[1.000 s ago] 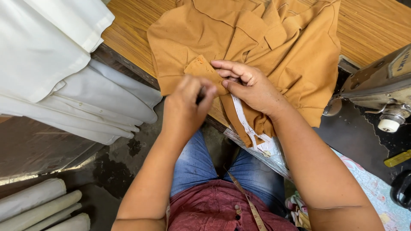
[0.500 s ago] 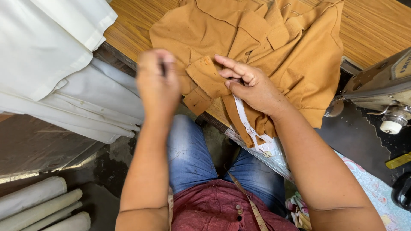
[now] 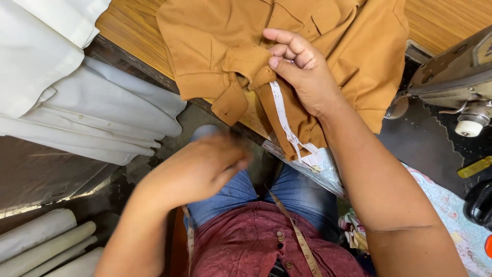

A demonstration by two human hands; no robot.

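A mustard-brown shirt (image 3: 215, 46) lies spread on a wooden table (image 3: 128, 31), one cuff hanging over the near edge. My right hand (image 3: 300, 72) pinches a fold of the shirt's fabric near that cuff. A white measuring tape (image 3: 284, 118) trails down from under it. My left hand (image 3: 197, 169) is off the shirt, blurred, hovering above my lap with its fingers loosely curled; whether it holds anything cannot be made out.
White garments (image 3: 87, 107) hang stacked at the left. Pale fabric rolls (image 3: 41, 241) lie at the lower left. A sewing machine (image 3: 456, 77) stands at the right, with a clear plastic sheet (image 3: 318, 169) and patterned cloth (image 3: 451, 205) below it.
My left hand left the shirt cuff, lifted up and left, then dropped back toward my lap. My right hand stayed on the fabric. The view shifted closer.
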